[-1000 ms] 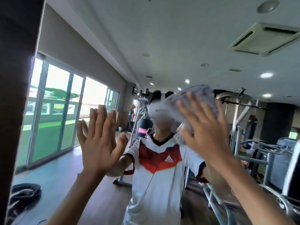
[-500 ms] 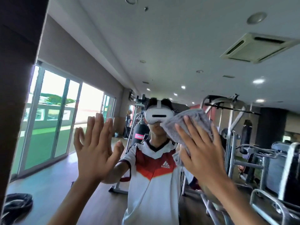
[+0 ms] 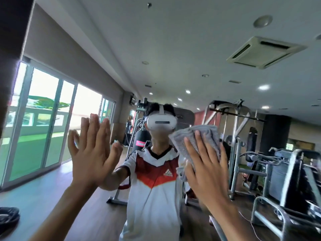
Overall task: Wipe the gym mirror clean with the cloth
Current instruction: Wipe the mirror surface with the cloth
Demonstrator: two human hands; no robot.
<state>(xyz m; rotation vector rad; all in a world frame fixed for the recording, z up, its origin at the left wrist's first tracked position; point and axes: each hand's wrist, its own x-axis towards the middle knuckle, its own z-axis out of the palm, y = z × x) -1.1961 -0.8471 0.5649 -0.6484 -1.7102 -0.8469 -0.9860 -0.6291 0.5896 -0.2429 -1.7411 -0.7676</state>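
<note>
Head: cloth [image 3: 178, 145] beneath flat right hand [image 3: 205, 173]

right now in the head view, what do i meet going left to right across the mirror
sliding glass doors -> left hand flat on the glass -> reflected person's white headset -> right hand pressing the grey cloth -> grey machine frame

In the mirror [image 3: 173, 42], my shirt [image 3: 152, 197] carries a white three-stripe Adidas logo [image 3: 168, 172] on its red chest band, the lettering too blurred to read. The pink label [image 3: 140, 144] on the punching bag [image 3: 141, 136] is unreadable too.
</note>
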